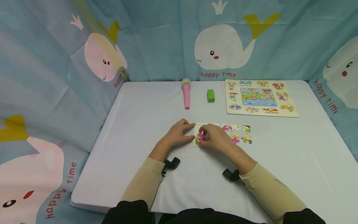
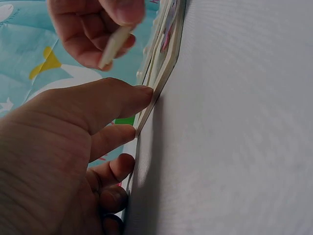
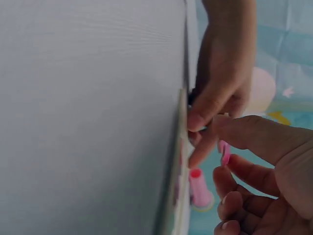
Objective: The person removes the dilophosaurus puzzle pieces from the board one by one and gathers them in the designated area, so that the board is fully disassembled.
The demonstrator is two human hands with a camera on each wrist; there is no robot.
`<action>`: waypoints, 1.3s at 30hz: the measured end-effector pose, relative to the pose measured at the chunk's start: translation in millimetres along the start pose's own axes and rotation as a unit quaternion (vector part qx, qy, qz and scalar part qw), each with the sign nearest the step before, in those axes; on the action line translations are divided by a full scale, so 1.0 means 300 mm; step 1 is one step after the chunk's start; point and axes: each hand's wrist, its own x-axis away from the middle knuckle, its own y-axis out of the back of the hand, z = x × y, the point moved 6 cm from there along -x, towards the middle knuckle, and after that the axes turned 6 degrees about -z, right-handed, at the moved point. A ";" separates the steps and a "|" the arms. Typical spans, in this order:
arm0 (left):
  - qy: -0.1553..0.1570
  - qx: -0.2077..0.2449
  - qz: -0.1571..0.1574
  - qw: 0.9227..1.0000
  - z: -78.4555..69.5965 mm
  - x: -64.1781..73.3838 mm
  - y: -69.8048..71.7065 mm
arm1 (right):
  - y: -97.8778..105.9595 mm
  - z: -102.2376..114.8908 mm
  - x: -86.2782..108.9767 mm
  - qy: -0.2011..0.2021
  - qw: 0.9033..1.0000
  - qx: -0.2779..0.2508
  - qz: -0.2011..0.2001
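A small wooden puzzle board (image 1: 197, 128) lies on the white table in front of the person. The left hand (image 1: 177, 133) is at its left side, with thumb and index fingertips against the edge; in the left wrist view the thumb rests at the board's rim (image 2: 168, 68). Over the board, the right hand (image 1: 217, 138) pinches a jigsaw piece between thumb and fingers. That jigsaw piece (image 3: 225, 152) shows pink in the right wrist view, tilted and raised off the board. Several loose jigsaw pieces (image 1: 246, 139) lie right of the board, some partly hidden by the right hand.
Farther back stand or lie a pink toy microphone (image 1: 186, 95), a green block (image 1: 211, 95) and a larger wooden picture puzzle (image 1: 261, 112). A blue curtain (image 1: 162, 40) with whales hangs behind the white table (image 1: 134, 124).
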 end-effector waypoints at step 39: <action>0.014 -0.004 0.004 1.000 -0.005 0.002 -0.002 | 0.120 -0.203 0.244 -0.018 0.999 0.032 -0.024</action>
